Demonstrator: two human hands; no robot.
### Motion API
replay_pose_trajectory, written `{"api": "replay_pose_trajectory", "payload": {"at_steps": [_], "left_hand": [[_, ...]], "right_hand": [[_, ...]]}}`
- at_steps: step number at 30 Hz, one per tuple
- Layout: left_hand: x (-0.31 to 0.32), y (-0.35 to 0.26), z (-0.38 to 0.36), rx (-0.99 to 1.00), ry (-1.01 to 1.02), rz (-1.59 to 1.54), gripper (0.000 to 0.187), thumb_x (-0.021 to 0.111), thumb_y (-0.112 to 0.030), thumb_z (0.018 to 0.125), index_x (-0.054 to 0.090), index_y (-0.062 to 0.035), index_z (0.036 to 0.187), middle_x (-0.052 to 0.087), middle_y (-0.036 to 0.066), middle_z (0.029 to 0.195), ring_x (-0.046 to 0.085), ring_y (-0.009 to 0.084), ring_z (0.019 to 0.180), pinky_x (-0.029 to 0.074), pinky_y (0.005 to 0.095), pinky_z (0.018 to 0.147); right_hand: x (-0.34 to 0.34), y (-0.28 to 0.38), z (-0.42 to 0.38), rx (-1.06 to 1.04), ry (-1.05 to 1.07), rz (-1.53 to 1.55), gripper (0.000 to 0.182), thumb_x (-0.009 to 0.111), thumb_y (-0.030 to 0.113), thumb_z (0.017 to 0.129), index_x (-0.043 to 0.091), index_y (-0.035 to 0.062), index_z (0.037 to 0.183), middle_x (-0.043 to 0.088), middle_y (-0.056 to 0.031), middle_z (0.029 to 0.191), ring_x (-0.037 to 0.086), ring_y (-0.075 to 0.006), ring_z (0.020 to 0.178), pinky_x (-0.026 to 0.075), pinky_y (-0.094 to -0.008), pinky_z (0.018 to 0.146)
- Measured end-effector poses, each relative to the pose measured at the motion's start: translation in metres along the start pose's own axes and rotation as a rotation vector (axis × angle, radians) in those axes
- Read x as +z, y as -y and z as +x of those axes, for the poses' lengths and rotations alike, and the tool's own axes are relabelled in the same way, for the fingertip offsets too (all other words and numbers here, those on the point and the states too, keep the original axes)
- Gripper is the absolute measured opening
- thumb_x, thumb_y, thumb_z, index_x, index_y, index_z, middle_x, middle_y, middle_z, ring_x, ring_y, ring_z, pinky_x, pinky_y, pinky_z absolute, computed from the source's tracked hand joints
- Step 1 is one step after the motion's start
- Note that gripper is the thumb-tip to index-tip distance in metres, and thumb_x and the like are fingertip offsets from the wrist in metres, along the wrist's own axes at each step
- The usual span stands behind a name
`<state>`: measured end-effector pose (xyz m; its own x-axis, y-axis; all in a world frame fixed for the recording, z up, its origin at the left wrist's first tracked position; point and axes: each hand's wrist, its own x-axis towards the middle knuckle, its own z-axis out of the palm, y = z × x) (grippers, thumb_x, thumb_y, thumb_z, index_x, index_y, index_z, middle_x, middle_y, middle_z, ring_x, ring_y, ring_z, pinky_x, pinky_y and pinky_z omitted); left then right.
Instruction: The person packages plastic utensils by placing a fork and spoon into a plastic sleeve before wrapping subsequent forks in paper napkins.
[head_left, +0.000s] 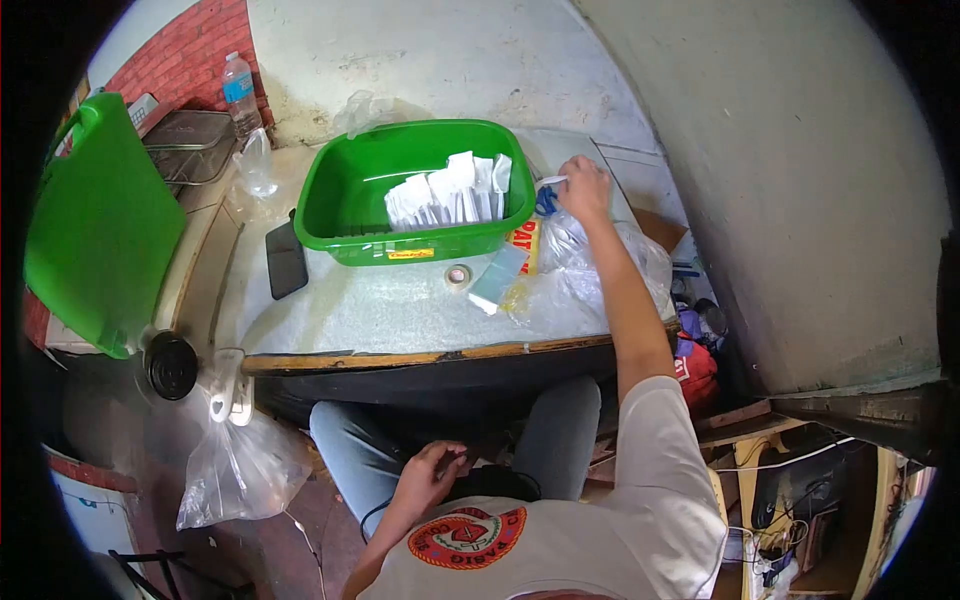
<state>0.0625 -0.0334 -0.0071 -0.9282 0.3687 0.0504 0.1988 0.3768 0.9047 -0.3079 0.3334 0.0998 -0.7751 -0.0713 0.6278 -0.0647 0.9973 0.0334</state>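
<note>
My right hand (pixel 586 188) reaches to the right of the green basin (pixel 375 248), its fingers closed around something white, just beside a blue item (pixel 546 200). Several white wrapped pieces (pixel 445 192) lean in a row inside the basin. My left hand (pixel 432 474) rests near my lap, its fingers curled; whether it holds anything is hidden. Clear plastic bags (pixel 600 270) lie under my right forearm. In front of the basin are a roll of tape (pixel 457 277) and a pale plastic packet (pixel 500 278).
A dark phone (pixel 287 262) lies left of the basin. Behind it stand a knotted plastic bag (pixel 256 165) and a water bottle (pixel 240 95). A green panel (pixel 100 225) is at far left. A clear bag (pixel 245 468) hangs off the table's left corner.
</note>
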Motion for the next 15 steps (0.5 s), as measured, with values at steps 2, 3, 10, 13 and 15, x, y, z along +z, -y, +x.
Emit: {"api": "replay_pose_trajectory", "payload": {"at_steps": [2, 3, 10, 13, 15], "left_hand": [[-0.002, -0.001, 0.000, -0.055, 0.018, -0.017, 0.021, 0.065, -0.008, 0.089, 0.063, -0.0024, 0.108, 0.066, 0.018, 0.100, 0.068, 0.0334, 0.090, 0.055, 0.0366, 0.077], [-0.001, 0.000, 0.002, -0.056, 0.018, -0.020, 0.021, 0.065, -0.008, 0.089, 0.063, -0.0024, 0.108, 0.066, 0.018, 0.100, 0.068, 0.0334, 0.090, 0.055, 0.0366, 0.077], [0.000, -0.025, 0.029, 0.074, -0.047, -0.146, 0.017, 0.065, -0.003, 0.088, 0.064, -0.0017, 0.104, 0.065, 0.013, 0.095, 0.066, 0.0219, 0.086, 0.053, 0.0309, 0.074], [-0.008, -0.046, 0.053, 0.288, -0.217, -0.144, 0.014, 0.065, 0.003, 0.084, 0.065, -0.0004, 0.097, 0.065, 0.012, 0.095, 0.064, 0.0220, 0.086, 0.050, 0.0310, 0.078], [-0.019, -0.057, 0.071, 0.392, -0.372, -0.078, 0.013, 0.065, 0.003, 0.084, 0.065, 0.0000, 0.096, 0.066, 0.013, 0.094, 0.064, 0.0265, 0.086, 0.050, 0.0340, 0.079]], "right_hand": [[-0.022, -0.007, -0.001, -0.005, -0.064, 0.070, 0.018, 0.070, 0.015, 0.073, 0.065, 0.0135, 0.090, 0.061, -0.0053, 0.105, 0.058, -0.0265, 0.104, 0.042, -0.0454, 0.092], [-0.032, -0.013, -0.004, -0.081, -0.150, 0.183, 0.014, 0.067, 0.014, 0.073, 0.064, 0.0121, 0.087, 0.062, -0.0058, 0.100, 0.059, -0.0279, 0.099, 0.042, -0.0452, 0.090], [-0.130, 0.030, -0.113, -0.241, -0.157, 0.656, 0.019, 0.064, 0.002, 0.071, 0.051, 0.0062, 0.084, 0.069, -0.0118, 0.099, 0.063, -0.0330, 0.099, 0.044, -0.0439, 0.095], [-0.171, 0.077, -0.183, -0.079, 0.203, 0.881, 0.017, 0.065, 0.003, 0.073, 0.053, 0.0058, 0.085, 0.069, -0.0125, 0.095, 0.066, -0.0333, 0.095, 0.049, -0.0404, 0.089], [-0.183, 0.102, -0.212, -0.058, 0.338, 0.832, 0.014, 0.065, 0.004, 0.074, 0.058, 0.0034, 0.086, 0.069, -0.0148, 0.092, 0.068, -0.0313, 0.084, 0.052, -0.0356, 0.077]]}}
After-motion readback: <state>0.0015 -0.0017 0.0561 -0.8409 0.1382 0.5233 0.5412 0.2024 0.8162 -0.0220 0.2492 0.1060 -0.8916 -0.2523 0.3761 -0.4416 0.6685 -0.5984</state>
